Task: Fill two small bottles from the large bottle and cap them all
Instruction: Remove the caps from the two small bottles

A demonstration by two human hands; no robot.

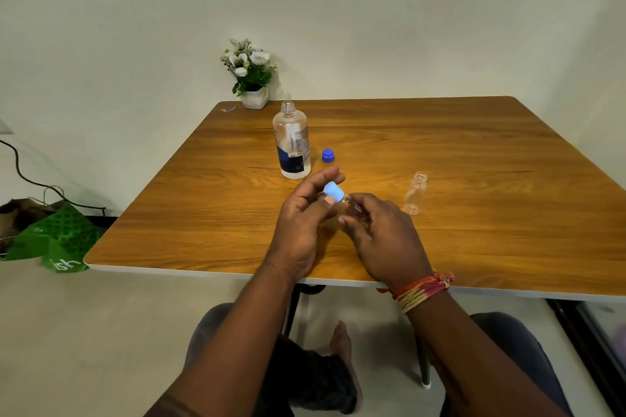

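The large clear bottle [292,142] with a blue and white label stands uncapped on the wooden table [440,152]; its dark blue cap [328,155] lies just to its right. My right hand [382,237] grips a small clear bottle [349,205], tilted toward the left. My left hand [305,223] pinches the light blue cap [333,192] at that bottle's mouth. A second small clear bottle [416,192] stands uncapped and apart to the right; it looks empty.
A white pot of white flowers [252,74] sits at the table's far left corner. A green bag [54,240] and a black cable [20,169] lie on the floor to the left. My knees are under the table's near edge.
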